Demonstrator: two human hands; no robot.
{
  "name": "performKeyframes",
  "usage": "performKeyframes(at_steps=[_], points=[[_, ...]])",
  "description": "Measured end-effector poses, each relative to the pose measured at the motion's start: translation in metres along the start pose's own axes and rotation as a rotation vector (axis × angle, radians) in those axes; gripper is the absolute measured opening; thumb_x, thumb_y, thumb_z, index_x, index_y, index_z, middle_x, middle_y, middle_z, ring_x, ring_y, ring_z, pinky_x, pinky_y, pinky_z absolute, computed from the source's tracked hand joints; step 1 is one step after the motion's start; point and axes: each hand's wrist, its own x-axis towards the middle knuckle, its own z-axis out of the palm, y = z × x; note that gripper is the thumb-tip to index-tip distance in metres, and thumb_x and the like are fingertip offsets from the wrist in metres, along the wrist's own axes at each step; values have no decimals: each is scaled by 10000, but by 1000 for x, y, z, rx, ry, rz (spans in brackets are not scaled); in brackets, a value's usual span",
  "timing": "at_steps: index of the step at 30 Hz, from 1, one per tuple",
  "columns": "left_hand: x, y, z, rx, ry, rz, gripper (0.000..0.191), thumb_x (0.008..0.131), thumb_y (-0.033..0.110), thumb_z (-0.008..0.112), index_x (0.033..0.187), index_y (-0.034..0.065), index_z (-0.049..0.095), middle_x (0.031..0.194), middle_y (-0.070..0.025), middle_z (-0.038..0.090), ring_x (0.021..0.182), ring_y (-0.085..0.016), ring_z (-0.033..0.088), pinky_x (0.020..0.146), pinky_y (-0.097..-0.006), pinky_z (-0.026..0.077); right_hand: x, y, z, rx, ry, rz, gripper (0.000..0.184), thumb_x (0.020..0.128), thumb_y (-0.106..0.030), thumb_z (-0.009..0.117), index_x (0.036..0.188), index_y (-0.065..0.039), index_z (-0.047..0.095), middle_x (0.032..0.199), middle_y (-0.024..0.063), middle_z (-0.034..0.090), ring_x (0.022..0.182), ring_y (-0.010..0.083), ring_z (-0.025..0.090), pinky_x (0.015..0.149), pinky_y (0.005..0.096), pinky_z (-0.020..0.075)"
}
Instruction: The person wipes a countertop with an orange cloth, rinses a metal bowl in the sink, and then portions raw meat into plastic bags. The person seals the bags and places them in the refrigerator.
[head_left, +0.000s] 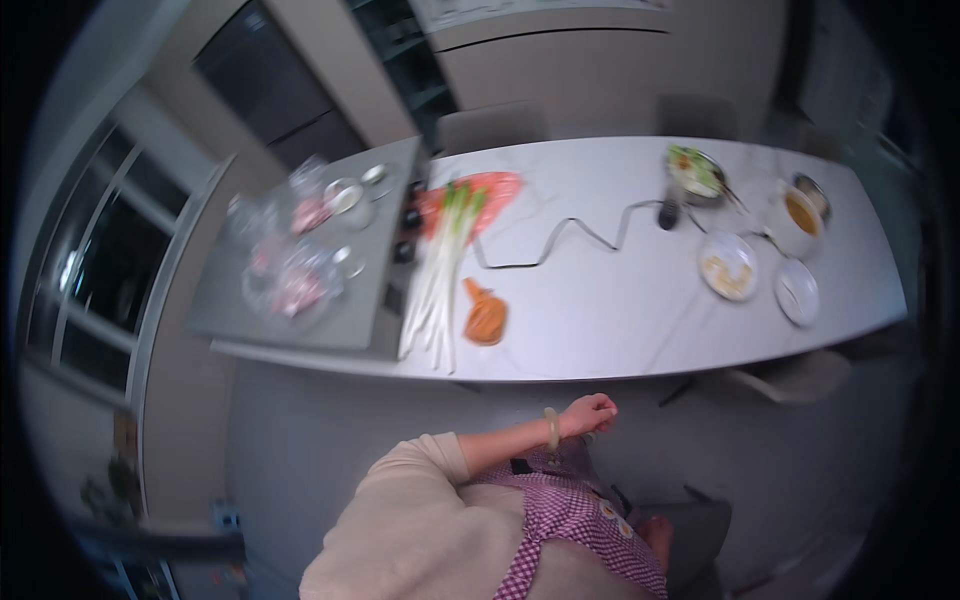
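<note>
My left hand (590, 415) hangs in front of the white table's near edge, a pale bangle (553, 429) on its wrist. Its fingers are curled in, and nothing shows in them. Partly covered by the purple checked apron (577, 510), my right hand (658, 534) is low beside a grey chair (697, 525); its fingers are hidden. On the table (577, 322) lie long leeks or large scallions (442, 277), their green tops over a red plastic bag (495, 199). Near them sits a knotted orange bag (486, 319).
Clear plastic bags with pink contents (296, 289) lie on the grey counter (352, 300). A dark cord (570, 220) zigzags over the table. Rightward are a bowl of leafy vegetables (694, 176), a plate of pale pieces (727, 268), a small plate (796, 292) and a container of orange liquid (801, 214).
</note>
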Motion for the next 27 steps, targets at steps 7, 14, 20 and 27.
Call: performKeyframes(at_steps=[7,14,20,27], points=[[-183,-84,-96,-114,673,12,267,957,271,559,1100,48,593,959,-47,640,848,-132,625,723,-262,511,132,-145,44,-224,-162,-251,217,937,-133,538,1076,23,594,835,97,643,651,174,625,608,303,524],[-282,-80,-135,-283,1098,183,185,963,203,541,1053,58,613,914,-37,653,763,-111,631,649,-238,484,61,-312,139,-148,-588,-413,255,915,-120,563,1108,41,603,914,130,674,748,180,683,682,281,533],[-339,-66,-229,-243,1442,426,191,939,165,577,1075,36,612,904,-44,650,745,-113,620,684,-252,503,21,-353,188,-133,-696,-411,240,924,-113,555,1099,43,604,906,124,679,741,174,681,675,280,532],[-402,-14,-395,104,1674,532,366,887,163,637,1201,2,542,1046,-123,620,905,-201,617,799,-308,505,12,-418,256,-32,-535,-365,219,928,-83,535,1081,46,624,889,124,686,739,161,670,668,268,528]])
